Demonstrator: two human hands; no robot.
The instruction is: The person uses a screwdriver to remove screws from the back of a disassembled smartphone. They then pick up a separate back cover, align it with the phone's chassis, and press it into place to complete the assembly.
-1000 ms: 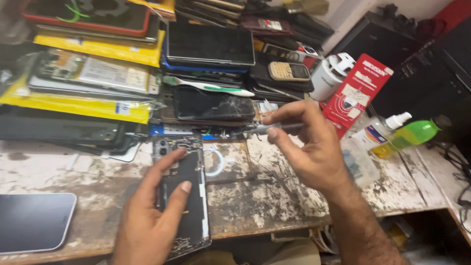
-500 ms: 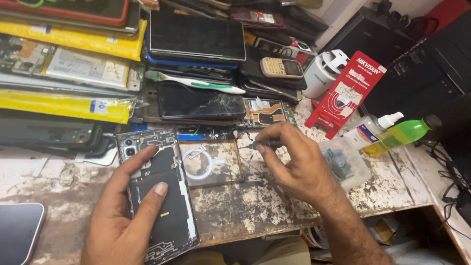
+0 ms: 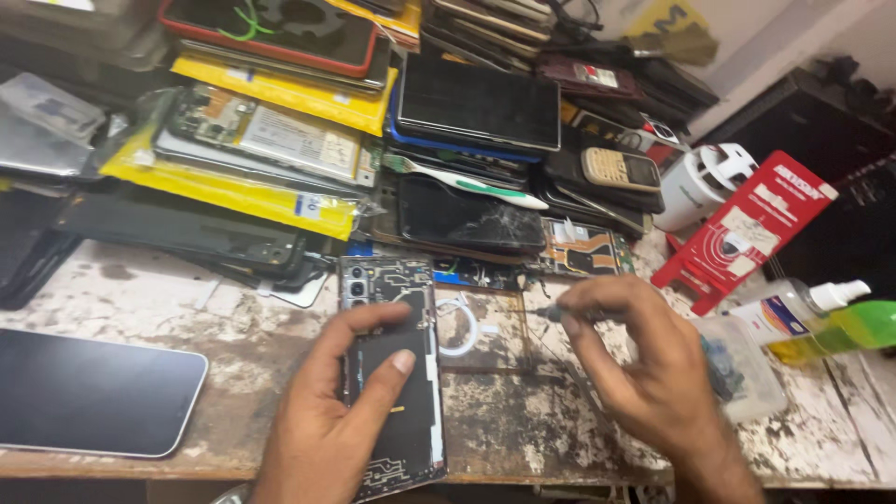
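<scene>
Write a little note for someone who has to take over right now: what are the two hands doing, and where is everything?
Left hand: presses flat on the opened phone, thumb and forefinger across its bare back.
Right hand: pinches a thin dark tool, tip above the table, right of the phone, not touching it.
Things: the phone lies face down at the table's front edge; a white ring sits just to its right; a dark tablet lies far left.
Done: back cover already off, insides showing.
Left: tool has not yet met the phone.

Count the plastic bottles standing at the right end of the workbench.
2: a clear spray bottle with white nozzle and a green bottle just behind it, touching. Clutter may hide others.
</scene>
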